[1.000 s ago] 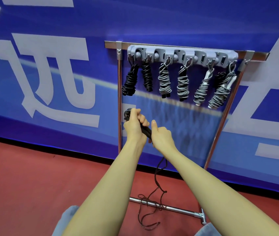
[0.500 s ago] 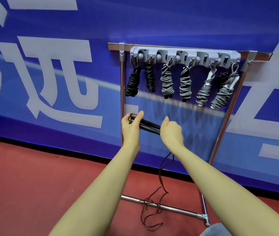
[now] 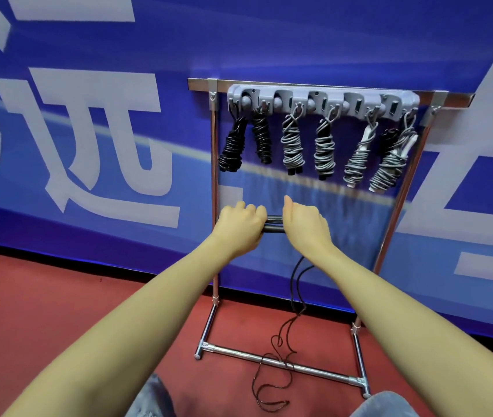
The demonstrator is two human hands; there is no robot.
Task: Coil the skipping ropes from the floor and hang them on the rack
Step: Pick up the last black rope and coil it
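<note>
While the black handles (image 3: pixel 273 224) of one skipping rope are held level in front of the rack (image 3: pixel 214 188), both hands are wrapped on them: the left hand (image 3: pixel 239 225) is fisted fully round the left end, and the right hand (image 3: pixel 305 227) is curled over the right end with its thumb raised clear. Only a short length of handle shows between the two fists. From under the right hand the black cord (image 3: pixel 294 284) hangs down slack, crosses the rack's lower crossbar (image 3: pixel 269 361) and ends in loose loops on the red floor (image 3: pixel 43 311). Six coiled ropes (image 3: pixel 291 142) hang from the grey hook strip (image 3: pixel 323 99) above.

Judgement: coiling of this rope has not begun; no turns are on the handles. To do the step well, one hand should keep both handles pressed together while the other draws the cord up and lays even, snug turns along them. The cord lying over the crossbar could snag when pulled; lifting it clear first is advisable. A free hook was not made out from here
</note>
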